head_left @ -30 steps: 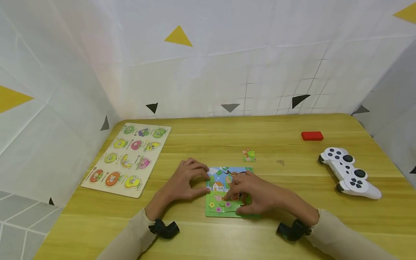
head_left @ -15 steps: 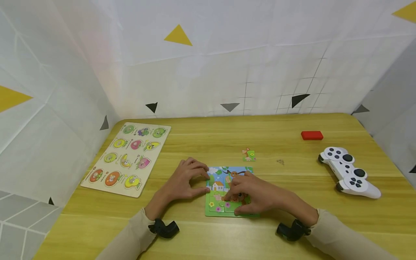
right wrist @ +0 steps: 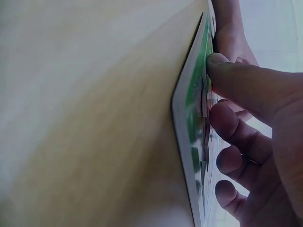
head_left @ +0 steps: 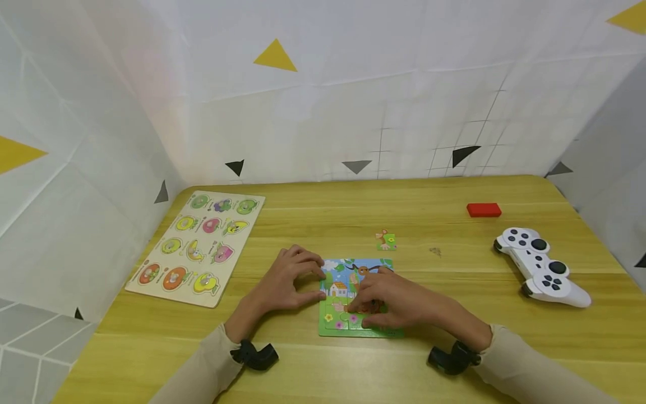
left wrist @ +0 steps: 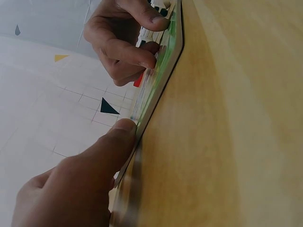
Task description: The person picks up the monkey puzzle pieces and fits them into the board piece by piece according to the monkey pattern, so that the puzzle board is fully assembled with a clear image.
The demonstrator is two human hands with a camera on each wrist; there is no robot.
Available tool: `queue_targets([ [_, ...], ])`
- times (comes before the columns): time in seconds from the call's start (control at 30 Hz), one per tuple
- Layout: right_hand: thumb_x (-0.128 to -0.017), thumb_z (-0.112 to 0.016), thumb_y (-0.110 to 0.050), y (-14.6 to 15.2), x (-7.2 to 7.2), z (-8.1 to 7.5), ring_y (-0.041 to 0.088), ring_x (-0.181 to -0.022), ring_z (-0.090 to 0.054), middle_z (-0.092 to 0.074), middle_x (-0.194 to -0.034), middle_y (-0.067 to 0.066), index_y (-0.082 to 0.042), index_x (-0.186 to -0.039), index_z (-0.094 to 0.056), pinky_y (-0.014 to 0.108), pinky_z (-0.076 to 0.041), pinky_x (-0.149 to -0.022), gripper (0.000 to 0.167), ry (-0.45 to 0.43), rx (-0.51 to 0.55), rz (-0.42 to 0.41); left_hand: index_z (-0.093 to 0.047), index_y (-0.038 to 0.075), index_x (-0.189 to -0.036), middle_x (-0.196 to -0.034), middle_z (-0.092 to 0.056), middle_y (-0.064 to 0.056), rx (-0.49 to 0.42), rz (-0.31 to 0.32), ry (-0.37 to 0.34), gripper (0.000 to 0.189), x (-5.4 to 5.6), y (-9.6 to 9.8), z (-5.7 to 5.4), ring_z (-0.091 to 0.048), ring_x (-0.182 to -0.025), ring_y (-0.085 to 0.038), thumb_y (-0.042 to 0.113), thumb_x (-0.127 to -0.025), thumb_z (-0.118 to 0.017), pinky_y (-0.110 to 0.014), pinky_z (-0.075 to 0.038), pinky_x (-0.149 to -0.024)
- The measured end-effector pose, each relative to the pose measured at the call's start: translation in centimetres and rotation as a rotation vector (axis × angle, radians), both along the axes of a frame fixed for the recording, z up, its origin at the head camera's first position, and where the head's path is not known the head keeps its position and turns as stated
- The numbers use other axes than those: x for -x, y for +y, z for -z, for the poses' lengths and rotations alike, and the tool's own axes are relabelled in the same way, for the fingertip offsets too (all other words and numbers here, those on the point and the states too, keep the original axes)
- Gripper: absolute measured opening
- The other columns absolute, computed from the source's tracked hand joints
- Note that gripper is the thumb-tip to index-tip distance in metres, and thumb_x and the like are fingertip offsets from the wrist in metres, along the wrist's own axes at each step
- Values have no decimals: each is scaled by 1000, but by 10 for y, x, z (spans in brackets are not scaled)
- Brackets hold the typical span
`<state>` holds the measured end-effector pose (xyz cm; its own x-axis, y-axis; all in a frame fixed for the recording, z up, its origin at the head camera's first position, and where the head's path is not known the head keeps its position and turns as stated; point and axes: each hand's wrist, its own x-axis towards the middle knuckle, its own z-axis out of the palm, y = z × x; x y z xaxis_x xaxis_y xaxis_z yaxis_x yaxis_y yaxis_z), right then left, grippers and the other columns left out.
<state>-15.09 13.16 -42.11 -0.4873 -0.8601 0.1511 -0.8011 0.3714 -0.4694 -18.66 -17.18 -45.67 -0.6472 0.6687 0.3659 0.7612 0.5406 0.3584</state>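
Observation:
A small square jigsaw puzzle (head_left: 330, 333) lies on the table, with a house, flowers and a brown animal on its pieces and a green border. Against its left edge rest the thumb and fingertips of my left hand (head_left: 282, 283), the fingers loosely bent. My right hand (head_left: 398, 303) reaches over the lower right, its thumb and bent fingers on a puzzle piece (right wrist: 204, 101) that sits slightly raised in the right wrist view. The palm hides much of that corner. Beyond the puzzle lies one loose jigsaw piece (head_left: 386, 241) with a monkey-like figure and a yellow flower.
At the left lies a wooden fruit puzzle board (head_left: 169, 249). A white game controller (head_left: 540, 268) is at the right, with a red block (head_left: 484, 210) behind it. White patterned cloth (head_left: 303, 129) closes off the table's back and sides.
My right thumb has slid slightly left and up over the lower pieces, with the fingers nearly in place. The left hand, the puzzle and the loose piece stay where they were.

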Motion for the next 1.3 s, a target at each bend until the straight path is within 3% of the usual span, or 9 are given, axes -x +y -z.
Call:
queue_targets([
  [0.53, -87, -82, -32, 1, 2, 2, -4, -76, -51, -61, -87, -22, -33, -116, -76, 30, -28, -81, 30, -12, 10, 1, -73, 30, -101, -123, -68, 7, -25, 9, 22, 30, 0, 0, 0, -52, -113, -12, 52, -83, -80, -42, -37, -91],
  [0.77, -92, -77, -21, 8, 15, 10, -1, -77, -54, -66, -85, -18, -26, -108, -78, 24, -46, -76, 17, -53, 210, -23, -73, 30, -102, -122, -68, 7, -27, 16, 39, 30, -1, 1, -1, -52, -114, -13, 51, -83, -80, -41, -36, -90],
  [0.87, -92, -76, -17, 15, 24, 12, 0, -75, -54, -67, -87, -15, -22, -106, -78, 26, -48, -72, 16, -88, 258, 49, -74, 29, -102, -123, -68, 6, -19, 15, 41, 29, -2, 1, -2, -53, -114, -14, 51, -83, -80, -42, -36, -90],
  [0.97, -90, -78, -17, 24, 33, 12, 4, -75, -52, -67, -92, -12, -21, -106, -78, 27, -45, -67, 17, -122, 260, 180, -74, 29, -102, -123, -68, 6, -15, 10, 38, 30, -2, 1, -2, -53, -114, -14, 51, -83, -79, -43, -38, -92],
  [1.1, -91, -77, -14, 36, 47, 11, 9, -80, -52, -68, -99, -2, -15, -110, -78, 28, -47, -71, 20, -160, 263, 336, -74, 29, -102, -123, -68, 6, -20, 13, 45, 30, -2, 1, 0, -53, -113, -14, 52, -84, -78, -44, -38, -92],
  [1.3, -92, -76, -14, 54, 71, 12, 23, -95, -53, -66, -108, 8, -11, -120, -75, 39, -44, -80, 28, -97, 222, 446, -73, 30, -102, -122, -68, 6, -25, 19, 49, 29, -2, 1, 1, -52, -114, -13, 52, -84, -79, -42, -36, -90],
])
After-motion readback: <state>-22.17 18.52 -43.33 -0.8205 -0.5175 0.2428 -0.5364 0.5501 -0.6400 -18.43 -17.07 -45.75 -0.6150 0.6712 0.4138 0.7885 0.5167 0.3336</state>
